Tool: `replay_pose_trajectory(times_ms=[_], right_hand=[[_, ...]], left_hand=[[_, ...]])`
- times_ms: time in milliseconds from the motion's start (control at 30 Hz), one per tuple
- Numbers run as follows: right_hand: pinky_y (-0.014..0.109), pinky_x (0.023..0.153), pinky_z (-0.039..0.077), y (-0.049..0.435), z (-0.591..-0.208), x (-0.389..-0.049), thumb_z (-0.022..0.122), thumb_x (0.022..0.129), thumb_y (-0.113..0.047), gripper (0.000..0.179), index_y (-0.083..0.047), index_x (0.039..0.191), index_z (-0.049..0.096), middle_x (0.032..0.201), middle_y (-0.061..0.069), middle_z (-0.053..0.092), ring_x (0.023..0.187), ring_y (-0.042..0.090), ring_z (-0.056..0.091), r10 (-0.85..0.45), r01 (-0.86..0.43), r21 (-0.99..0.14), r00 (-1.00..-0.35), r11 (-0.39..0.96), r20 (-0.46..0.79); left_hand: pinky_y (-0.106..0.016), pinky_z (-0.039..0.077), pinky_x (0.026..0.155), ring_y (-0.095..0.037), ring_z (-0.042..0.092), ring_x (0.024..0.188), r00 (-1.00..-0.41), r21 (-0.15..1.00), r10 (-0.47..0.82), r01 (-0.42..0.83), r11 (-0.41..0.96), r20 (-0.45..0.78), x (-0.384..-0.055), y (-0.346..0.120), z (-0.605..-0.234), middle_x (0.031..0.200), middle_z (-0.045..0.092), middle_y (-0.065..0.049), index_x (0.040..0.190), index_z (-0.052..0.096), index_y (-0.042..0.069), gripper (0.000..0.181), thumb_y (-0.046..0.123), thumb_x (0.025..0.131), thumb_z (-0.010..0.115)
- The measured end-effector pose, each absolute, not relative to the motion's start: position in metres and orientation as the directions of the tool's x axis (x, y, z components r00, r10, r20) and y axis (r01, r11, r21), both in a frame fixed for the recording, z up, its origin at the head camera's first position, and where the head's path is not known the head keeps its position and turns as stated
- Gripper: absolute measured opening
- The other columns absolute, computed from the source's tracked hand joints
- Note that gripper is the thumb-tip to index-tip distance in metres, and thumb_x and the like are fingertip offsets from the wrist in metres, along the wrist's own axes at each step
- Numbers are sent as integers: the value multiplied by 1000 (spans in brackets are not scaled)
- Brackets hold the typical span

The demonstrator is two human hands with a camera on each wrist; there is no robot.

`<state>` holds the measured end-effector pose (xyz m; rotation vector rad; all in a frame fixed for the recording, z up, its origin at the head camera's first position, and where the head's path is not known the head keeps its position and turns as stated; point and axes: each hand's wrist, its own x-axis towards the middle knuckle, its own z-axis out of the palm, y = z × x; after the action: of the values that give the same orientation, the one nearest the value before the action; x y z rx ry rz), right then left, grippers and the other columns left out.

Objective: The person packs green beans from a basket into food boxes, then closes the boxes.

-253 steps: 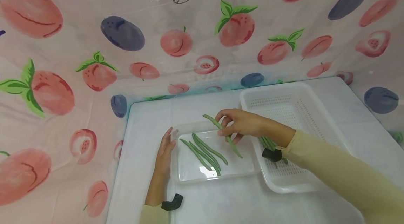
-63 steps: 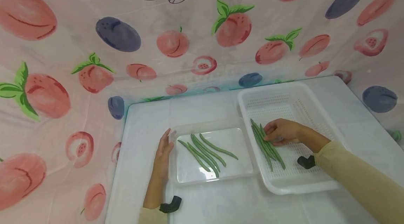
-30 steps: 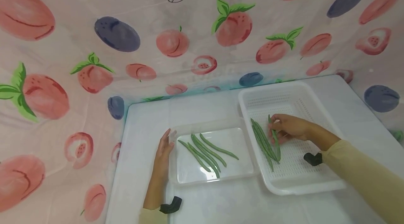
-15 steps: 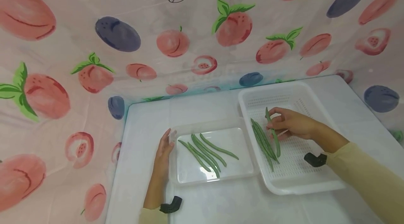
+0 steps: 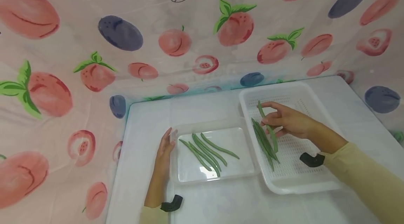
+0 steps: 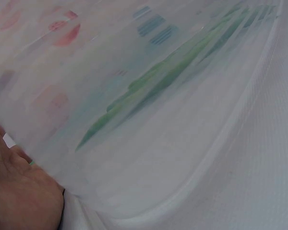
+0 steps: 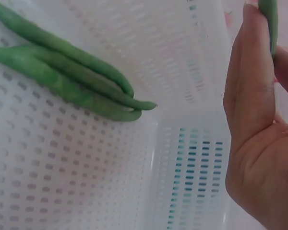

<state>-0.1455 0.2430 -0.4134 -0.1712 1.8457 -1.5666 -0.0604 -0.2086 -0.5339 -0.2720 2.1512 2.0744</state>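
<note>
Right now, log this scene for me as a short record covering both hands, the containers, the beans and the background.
Right hand: the right hand pinches one green bean over the basket
Left hand: the left hand rests against the tray's left end
Tray: clear tray, holding five loose beans
Basket: white perforated basket, right of the tray; the bunched beans overlap, exact count unclear
Surface: white table
Background: fruit-print sheet
</note>
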Motion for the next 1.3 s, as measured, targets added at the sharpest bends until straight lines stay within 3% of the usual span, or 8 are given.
replay_pose_trajectory(times_ms=[267, 633, 867, 1067, 1300], right_hand=[[31, 63, 62, 223, -410, -141, 58, 105, -18, 67, -12, 158, 18, 112, 10, 66, 84, 23, 74, -571, 332, -918, -720, 216, -395], [35, 64, 61, 192, -406, -142, 68, 99, -19, 75, -11, 158, 22, 113, 14, 58, 86, 24, 72, -561, 339, -898, -701, 281, -441], [37, 63, 62, 173, -405, -145, 70, 98, -19, 59, -3, 145, 39, 111, 13, 59, 85, 25, 72, -571, 304, -901, -698, 311, -432], [39, 64, 63, 158, -403, -147, 71, 97, -20, 53, -5, 140, 45, 112, 18, 60, 82, 25, 72, -581, 281, -896, -686, 343, -437], [39, 64, 63, 142, -401, -151, 73, 96, -24, 52, -8, 139, 49, 108, 11, 62, 83, 24, 70, -585, 260, -884, -672, 388, -454]], left_hand=[[-64, 24, 121, -21, 19, 159, -974, 973, -47, -224, 49, -222, -60, -207, -532, 168, 23, 16, 154, 34, 49, 50, 45, 106, 47], [-63, 27, 120, -22, 21, 158, -976, 975, -35, -217, 41, -216, -61, -207, -534, 168, 23, 16, 156, 33, 46, 52, 46, 106, 48], [-61, 25, 121, -20, 20, 158, -975, 975, -43, -220, 34, -219, -60, -207, -532, 168, 23, 15, 154, 35, 48, 50, 44, 106, 48], [-62, 28, 120, -23, 20, 159, -975, 974, -47, -221, 42, -219, -59, -206, -532, 169, 22, 13, 155, 34, 47, 50, 43, 107, 47], [-62, 30, 119, -23, 21, 158, -975, 974, -49, -220, 52, -218, -60, -206, -531, 169, 22, 14, 155, 34, 47, 51, 44, 106, 47]])
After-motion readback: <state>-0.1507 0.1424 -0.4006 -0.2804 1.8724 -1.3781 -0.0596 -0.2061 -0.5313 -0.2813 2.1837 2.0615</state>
